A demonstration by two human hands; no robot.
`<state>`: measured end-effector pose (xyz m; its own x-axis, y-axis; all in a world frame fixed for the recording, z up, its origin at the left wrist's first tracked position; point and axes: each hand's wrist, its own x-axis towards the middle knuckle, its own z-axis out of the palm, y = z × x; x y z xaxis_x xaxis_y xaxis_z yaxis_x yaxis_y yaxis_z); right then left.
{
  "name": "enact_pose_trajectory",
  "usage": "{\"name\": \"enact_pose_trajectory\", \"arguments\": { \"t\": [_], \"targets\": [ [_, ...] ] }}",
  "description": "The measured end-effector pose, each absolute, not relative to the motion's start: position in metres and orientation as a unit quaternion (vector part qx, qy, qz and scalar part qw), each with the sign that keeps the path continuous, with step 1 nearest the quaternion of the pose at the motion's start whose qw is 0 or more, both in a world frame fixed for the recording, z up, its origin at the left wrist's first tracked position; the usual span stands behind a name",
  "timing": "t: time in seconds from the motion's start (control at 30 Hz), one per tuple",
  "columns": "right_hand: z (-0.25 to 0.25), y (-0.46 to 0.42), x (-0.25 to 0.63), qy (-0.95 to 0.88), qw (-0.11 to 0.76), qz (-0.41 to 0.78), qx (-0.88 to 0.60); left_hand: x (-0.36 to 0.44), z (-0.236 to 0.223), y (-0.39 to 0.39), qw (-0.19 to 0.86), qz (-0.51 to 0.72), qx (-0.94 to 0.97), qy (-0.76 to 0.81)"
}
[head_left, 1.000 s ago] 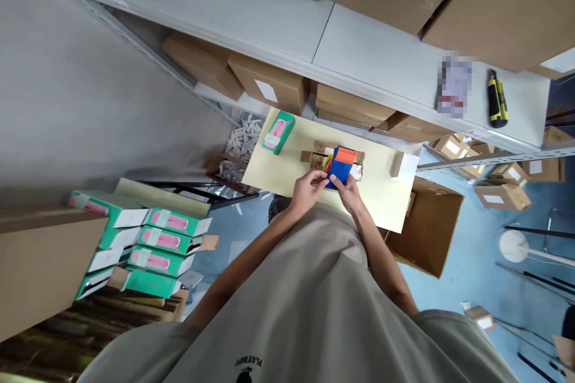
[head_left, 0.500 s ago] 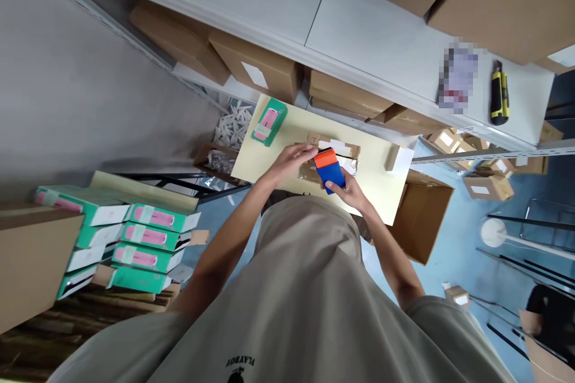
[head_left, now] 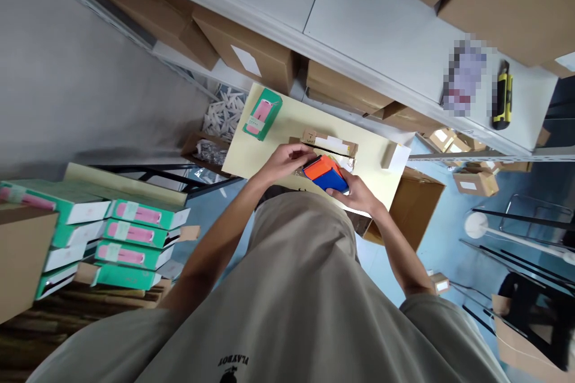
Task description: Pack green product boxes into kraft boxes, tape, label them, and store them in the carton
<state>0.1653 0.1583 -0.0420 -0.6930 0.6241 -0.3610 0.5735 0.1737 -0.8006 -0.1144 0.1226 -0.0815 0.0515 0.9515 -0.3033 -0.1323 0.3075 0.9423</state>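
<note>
A small blue-and-orange box point(head_left: 330, 179) is held tilted above the near side of the pale yellow table point(head_left: 287, 122). My right hand point(head_left: 360, 195) is closed around its blue end, thumb on the near side. At the orange end, the fingers of my left hand point(head_left: 287, 160) are bent together against a dark edge of the box; the fingertips are partly hidden. Just beyond lies an opened brown carton point(head_left: 309, 136) with white and clear packaging in it. A green box with a pink picture point(head_left: 263, 115) rests at the table's far left, and a small white box point(head_left: 398, 157) at the right.
Brown cartons point(head_left: 242, 48) fill the shelf behind the table. A yellow-black utility knife point(head_left: 503, 96) lies on the upper shelf point(head_left: 359, 30). Green boxes point(head_left: 130, 236) are stacked at the left. A large open carton point(head_left: 417, 203) stands to the right of the table.
The box has tipped over further to the left, and both hands now sit at its two ends. Earlier it stood more upright above the opened carton. The camera view has shifted.
</note>
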Motion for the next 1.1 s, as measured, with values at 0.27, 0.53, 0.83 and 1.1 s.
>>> {"name": "enact_pose_trajectory", "arguments": {
  "t": [0.27,0.53,0.83,1.1],
  "targets": [
    [-0.031,0.177,0.154,-0.75,-0.056,0.522,-0.403,-0.087,-0.11,0.098,0.558,0.495,0.293,0.598],
    [0.01,0.231,0.169,-0.689,-0.19,0.566,-0.411,-0.097,-0.124,0.09,0.506,0.544,0.154,0.652],
    [-0.02,0.298,0.135,-0.661,-0.238,0.583,-0.408,-0.099,-0.174,0.13,0.493,0.561,0.085,0.659],
    [-0.071,0.297,0.127,-0.669,-0.272,0.559,-0.407,-0.099,-0.223,0.124,0.489,0.56,0.045,0.667]
  ]
}}
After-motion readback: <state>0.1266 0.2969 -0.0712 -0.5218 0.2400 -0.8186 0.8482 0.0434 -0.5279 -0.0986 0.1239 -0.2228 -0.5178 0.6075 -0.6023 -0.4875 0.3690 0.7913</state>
